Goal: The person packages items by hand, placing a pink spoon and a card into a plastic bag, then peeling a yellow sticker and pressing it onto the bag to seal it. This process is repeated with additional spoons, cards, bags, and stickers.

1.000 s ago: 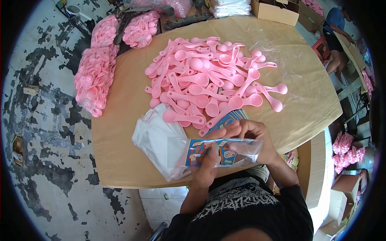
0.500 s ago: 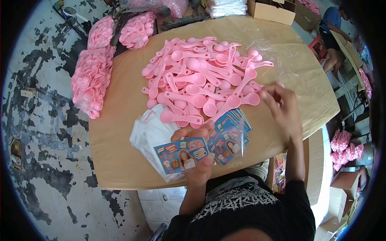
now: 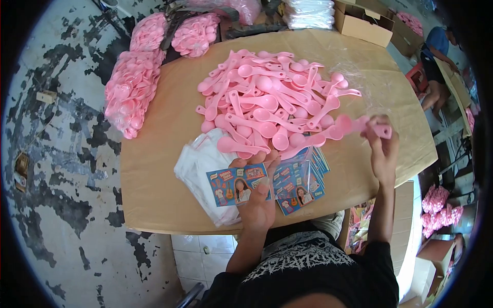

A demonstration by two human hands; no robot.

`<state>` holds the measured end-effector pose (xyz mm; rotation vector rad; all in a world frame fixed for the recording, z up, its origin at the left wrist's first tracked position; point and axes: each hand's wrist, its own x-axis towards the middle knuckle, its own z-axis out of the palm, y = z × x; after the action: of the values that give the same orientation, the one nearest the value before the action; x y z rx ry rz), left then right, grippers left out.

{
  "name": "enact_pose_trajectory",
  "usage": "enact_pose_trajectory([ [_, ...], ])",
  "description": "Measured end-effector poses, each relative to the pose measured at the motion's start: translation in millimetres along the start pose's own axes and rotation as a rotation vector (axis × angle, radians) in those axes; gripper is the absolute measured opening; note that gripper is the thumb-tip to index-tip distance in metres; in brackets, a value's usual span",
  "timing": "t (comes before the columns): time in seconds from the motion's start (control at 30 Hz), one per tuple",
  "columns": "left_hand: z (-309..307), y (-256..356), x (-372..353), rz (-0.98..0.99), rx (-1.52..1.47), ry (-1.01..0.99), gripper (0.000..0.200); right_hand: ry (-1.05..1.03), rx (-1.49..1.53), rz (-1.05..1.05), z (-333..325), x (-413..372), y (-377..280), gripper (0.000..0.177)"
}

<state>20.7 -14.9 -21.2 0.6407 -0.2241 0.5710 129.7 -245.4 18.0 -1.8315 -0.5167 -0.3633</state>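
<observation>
My left hand (image 3: pixel 258 203) is closed on a blue printed card (image 3: pixel 221 187), thumb on top, and a clear plastic bag (image 3: pixel 309 167) seems to extend from it to the right. Between the fingers of my right hand (image 3: pixel 384 154) is the handle of a pink scoop spoon (image 3: pixel 362 123), blurred by motion, with its bowl pointing left towards the pile. The large heap of pink scoop spoons (image 3: pixel 267 100) lies just beyond both hands. More blue cards (image 3: pixel 321 177) are fanned beside my left hand, and white plastic bags (image 3: pixel 197 172) lie to its left.
Packed bags of pink spoons (image 3: pixel 131 90) stand along the table's left edge. Brown paper covers the table (image 3: pixel 154 190). At the back are a cardboard box (image 3: pixel 364 25) and a stack of clear bags (image 3: pixel 308 14). Another person (image 3: pixel 436 54) works at the far right.
My right hand has taken hold of a pink scoop spoon at the pile's right side and moved slightly right. My left hand still holds the card. The whole view has shifted a little.
</observation>
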Motion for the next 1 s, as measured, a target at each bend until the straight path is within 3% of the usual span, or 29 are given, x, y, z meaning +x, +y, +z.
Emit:
enact_pose_trajectory([
  [0.03,-1,0,0,0.002,-0.018,0.010,0.055,0.023,0.188,-0.046,-1,-8,0,0.012],
  [0.13,1,1,0,-0.021,-0.081,0.016,0.054,-0.204,0.454,-0.093,-2,-27,-14,0.021],
  [0.17,2,1,0,-0.035,-0.104,0.015,0.054,-0.165,0.522,-0.066,7,-33,-18,0.027],
  [0.27,3,1,-3,-0.073,-0.229,0.023,0.056,-0.372,0.513,-0.079,11,-25,-34,0.027],
  [0.43,5,5,-6,-0.058,-0.281,-0.008,0.056,-0.194,0.449,0.034,22,-20,-37,0.017],
  [0.53,4,5,-5,-0.050,-0.296,-0.034,0.056,-0.195,0.388,0.047,26,-17,-34,0.019],
  [0.63,6,5,-6,-0.056,-0.275,-0.005,0.056,-0.352,0.618,0.066,18,-19,-26,0.019],
  [0.77,2,4,-6,-0.069,-0.246,0.050,0.056,-0.371,0.820,-0.002,16,-15,-27,0.019],
  [0.87,3,2,-5,-0.065,-0.284,0.017,0.056,-0.381,0.754,0.052,14,-16,-31,0.018],
  [1.0,8,-3,-7,-0.087,-0.227,-0.013,0.056,-0.485,0.538,-0.074,20,-15,-36,0.018],
])
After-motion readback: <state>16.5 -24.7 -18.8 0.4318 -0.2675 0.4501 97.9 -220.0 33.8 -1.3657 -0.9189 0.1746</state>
